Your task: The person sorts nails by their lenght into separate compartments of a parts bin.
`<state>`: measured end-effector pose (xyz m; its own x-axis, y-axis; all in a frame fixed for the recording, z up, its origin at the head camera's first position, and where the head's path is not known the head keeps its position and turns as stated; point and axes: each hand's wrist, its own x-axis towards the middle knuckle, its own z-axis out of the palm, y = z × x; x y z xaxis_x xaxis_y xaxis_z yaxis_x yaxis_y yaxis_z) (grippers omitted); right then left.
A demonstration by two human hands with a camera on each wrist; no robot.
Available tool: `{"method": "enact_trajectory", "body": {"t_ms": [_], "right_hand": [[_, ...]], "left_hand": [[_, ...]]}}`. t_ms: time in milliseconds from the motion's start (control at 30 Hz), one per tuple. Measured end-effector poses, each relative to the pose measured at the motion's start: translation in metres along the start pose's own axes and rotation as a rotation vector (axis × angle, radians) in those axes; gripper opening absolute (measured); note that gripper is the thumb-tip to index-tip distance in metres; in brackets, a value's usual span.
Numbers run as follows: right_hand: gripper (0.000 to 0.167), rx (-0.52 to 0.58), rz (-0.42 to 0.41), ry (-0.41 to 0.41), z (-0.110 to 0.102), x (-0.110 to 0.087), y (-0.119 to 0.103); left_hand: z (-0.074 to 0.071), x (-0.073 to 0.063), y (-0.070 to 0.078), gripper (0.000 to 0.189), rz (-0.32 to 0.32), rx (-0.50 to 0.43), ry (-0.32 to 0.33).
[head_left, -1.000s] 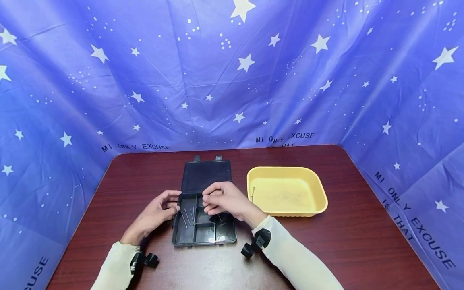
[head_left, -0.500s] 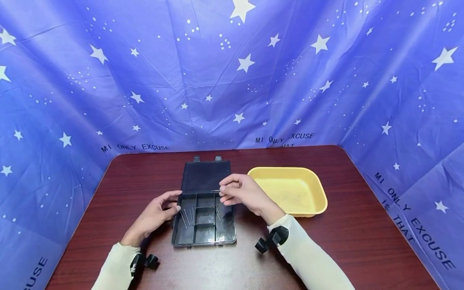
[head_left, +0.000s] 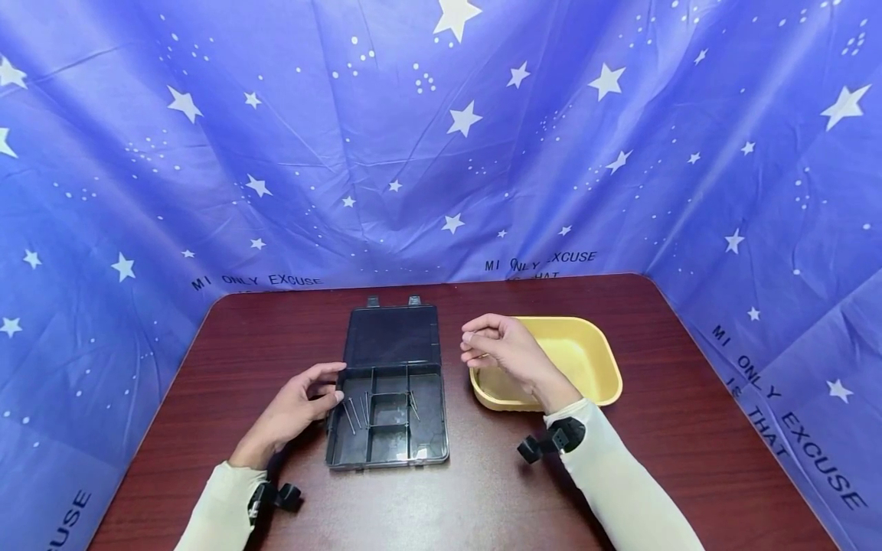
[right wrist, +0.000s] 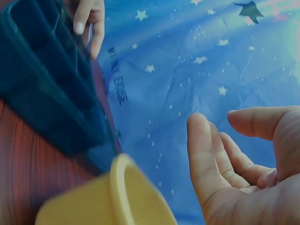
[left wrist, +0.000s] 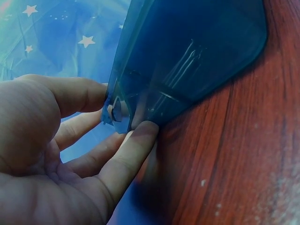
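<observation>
While left hand touches one box | right hand near one tub

Left hand against translucent box

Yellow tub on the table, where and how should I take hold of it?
Probably by the rim at its right end, coming from the right, thumb inside and fingers outside. The yellow tub is open-topped, with raised walls to pinch, and that end is uncovered; in the head view the right hand overlaps its left end.
</observation>
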<state>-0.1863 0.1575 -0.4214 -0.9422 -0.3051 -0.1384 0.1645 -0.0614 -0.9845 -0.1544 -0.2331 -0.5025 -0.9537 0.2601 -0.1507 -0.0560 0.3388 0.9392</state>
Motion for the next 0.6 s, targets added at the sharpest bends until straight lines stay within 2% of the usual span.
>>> {"method": "enact_trajectory", "body": {"t_ms": [233, 600], "right_hand": [[0.034, -0.023, -0.008, 0.056, -0.021, 0.004, 0.01], [0.034, -0.088, 0.056, 0.094, -0.038, 0.012, 0.027]], "left_hand": [[-0.001, -0.001, 0.002, 0.053, -0.021, 0.003, -0.006], [-0.001, -0.001, 0.008, 0.053, -0.022, -0.013, -0.014]]}}
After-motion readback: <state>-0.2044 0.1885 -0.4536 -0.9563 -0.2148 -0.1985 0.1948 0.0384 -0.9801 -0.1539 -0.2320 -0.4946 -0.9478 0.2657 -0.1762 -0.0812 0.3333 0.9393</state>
